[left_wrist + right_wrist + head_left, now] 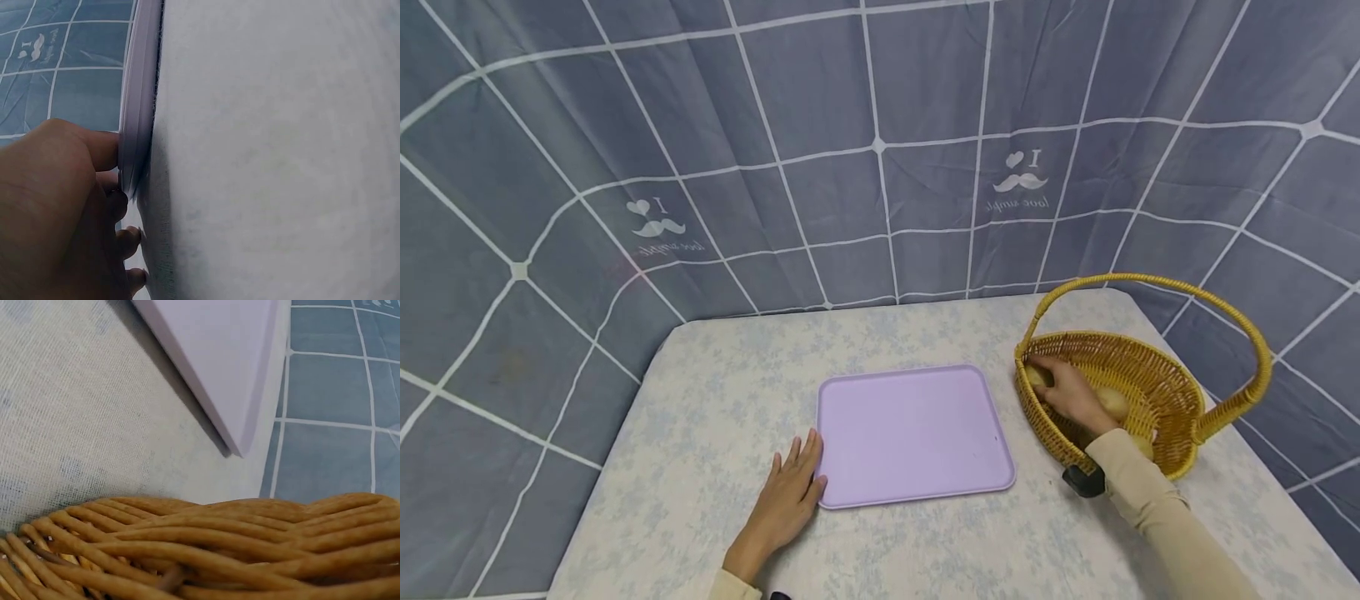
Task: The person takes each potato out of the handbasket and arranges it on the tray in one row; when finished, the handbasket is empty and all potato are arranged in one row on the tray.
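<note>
Inside the wicker basket (1152,377), a yellowish potato (1036,377) within the right grip (1070,392).

A pale cloth (700,467) printed with blue-grey floral sprigs is found spread below the left hand (784,493) and the right hand (1070,393). Beyond both, a blue-grey curtain (820,96) marked with a white grid is hung. A white moustache print (658,227) is noted ahead and leftward of the left hand; mirrored lettering (1017,203), tentatively read as "love simple", is sited ahead and slightly left of the right.
</note>
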A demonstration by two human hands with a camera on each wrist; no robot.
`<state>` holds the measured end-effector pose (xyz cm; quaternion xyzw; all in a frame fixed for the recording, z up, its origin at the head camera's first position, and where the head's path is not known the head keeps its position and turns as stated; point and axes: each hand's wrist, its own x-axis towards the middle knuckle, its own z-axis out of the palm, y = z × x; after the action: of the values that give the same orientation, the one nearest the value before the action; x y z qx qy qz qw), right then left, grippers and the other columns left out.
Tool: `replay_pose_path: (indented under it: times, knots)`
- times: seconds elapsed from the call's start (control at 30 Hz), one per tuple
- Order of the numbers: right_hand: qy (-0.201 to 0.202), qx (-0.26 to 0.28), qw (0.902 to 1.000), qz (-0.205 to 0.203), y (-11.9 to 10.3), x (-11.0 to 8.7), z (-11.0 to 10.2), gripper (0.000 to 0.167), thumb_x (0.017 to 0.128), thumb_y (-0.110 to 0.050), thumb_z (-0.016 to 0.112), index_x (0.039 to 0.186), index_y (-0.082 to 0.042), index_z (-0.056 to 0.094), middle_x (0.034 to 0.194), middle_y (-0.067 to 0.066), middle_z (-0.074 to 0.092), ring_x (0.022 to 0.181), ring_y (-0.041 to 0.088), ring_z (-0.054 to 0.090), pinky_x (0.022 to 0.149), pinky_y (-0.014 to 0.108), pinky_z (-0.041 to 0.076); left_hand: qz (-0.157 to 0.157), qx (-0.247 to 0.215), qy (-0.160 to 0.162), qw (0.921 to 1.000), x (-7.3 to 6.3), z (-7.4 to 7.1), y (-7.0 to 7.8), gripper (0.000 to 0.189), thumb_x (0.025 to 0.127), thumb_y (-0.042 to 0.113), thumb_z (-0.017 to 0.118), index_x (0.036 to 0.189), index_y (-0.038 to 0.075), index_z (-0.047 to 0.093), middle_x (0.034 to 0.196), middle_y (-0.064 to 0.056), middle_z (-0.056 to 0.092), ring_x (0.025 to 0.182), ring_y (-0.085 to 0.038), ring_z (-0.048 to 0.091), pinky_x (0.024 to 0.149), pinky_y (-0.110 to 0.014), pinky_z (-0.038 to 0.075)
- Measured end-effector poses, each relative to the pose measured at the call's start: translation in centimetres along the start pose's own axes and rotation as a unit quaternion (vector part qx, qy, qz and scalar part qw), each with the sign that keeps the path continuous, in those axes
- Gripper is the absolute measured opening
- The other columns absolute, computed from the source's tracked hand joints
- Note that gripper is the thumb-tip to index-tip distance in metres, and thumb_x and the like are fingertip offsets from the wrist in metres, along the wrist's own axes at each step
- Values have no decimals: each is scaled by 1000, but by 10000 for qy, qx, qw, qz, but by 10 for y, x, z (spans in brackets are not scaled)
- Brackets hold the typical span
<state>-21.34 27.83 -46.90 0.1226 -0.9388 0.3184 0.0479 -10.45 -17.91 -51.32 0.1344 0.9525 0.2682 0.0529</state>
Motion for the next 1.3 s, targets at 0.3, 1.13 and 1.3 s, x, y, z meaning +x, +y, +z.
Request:
replay_pose_path:
  times: [0.3, 1.13, 1.3]
  knots:
    - [-272, -247, 9993, -35, -1, 5, -5, 46, 79, 6, 63, 124, 12, 55, 121, 33, 58, 109, 49, 55, 91, 59, 45, -38, -87, 59, 9999, -2, 2, 0, 59, 102, 26, 45, 151, 5, 21, 159, -8, 14, 147, -32, 11, 116, -59, 2]
    - [631, 1446, 9852, 664, -38, -16, -46, 58, 89, -13, 68, 139, 6, 45, 134, 31, 50, 120, 43, 52, 79, 1, 41, 91, -42, 225, 9997, 2, 0, 1, 59, 101, 23, 46, 151, 4, 22, 158, -8, 18, 146, -33, 12, 116, -58, 3]
    - [886, 2538, 9613, 600, -63, -26, -51, 61, 89, -11, 68, 143, 2, 41, 142, 25, 45, 124, 12, 53, 89, 5, 43, 31, -165, 166, 9997, -3, 3, 3, 59, 102, 24, 45, 151, 4, 21, 158, -8, 17, 146, -33, 11, 116, -58, 1]
